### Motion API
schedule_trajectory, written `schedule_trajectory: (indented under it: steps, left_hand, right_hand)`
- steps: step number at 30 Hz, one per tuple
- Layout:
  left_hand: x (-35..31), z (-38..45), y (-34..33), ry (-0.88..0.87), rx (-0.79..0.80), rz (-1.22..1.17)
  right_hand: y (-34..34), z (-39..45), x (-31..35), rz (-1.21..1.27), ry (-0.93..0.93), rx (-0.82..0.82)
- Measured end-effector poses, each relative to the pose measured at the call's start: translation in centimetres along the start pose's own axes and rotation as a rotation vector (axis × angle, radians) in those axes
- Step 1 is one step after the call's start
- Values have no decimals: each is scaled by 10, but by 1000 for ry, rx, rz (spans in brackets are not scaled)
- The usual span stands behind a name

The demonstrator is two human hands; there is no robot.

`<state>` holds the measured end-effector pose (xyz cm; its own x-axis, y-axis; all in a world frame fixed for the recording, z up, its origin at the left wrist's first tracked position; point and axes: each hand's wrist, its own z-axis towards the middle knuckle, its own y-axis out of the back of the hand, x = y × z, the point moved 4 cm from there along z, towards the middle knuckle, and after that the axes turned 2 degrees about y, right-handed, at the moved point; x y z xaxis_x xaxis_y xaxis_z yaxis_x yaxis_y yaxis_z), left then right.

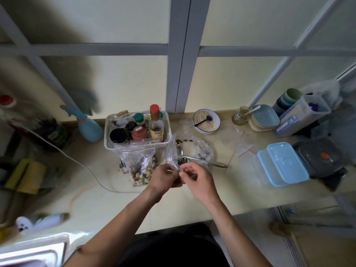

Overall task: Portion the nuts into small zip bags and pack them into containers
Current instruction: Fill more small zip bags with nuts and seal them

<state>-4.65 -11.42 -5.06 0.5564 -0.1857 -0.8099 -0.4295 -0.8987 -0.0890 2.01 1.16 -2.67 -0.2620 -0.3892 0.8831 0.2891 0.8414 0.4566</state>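
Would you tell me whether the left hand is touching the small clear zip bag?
Touching. The head view shows the left hand pinching the small clear zip bag at its lower edge, fingers curled onto the plastic.

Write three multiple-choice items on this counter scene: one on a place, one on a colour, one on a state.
1. Where does the large clear zip bag of mixed nuts lie?
A. Before the white plastic basket
B. Inside the bowl
C. On the lids

2. What colour are the lids of the rectangular plastic containers?
A. Red
B. Light blue
C. Yellow

3. How is the small clear zip bag held?
A. Lying untouched
B. By one hand
C. By both hands

Key: 1 A, it lies against the basket's near side. 2 B, plainly pale blue. 3 C, left hand and right hand pinch it.
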Motion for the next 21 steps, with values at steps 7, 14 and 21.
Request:
schedule_trajectory:
  steps: [7,14,21]
  left_hand:
    - [0,5,8,-108,3,93]
    - [10,-2,1,-124,-8,242]
    - [17,-1,-21,-109,-27,201]
  right_hand:
    - [3,5,-7,42,-168,84]
    - [35,6,-31,-10,-211,-53]
    - [27,2,-43,35,-244,304]
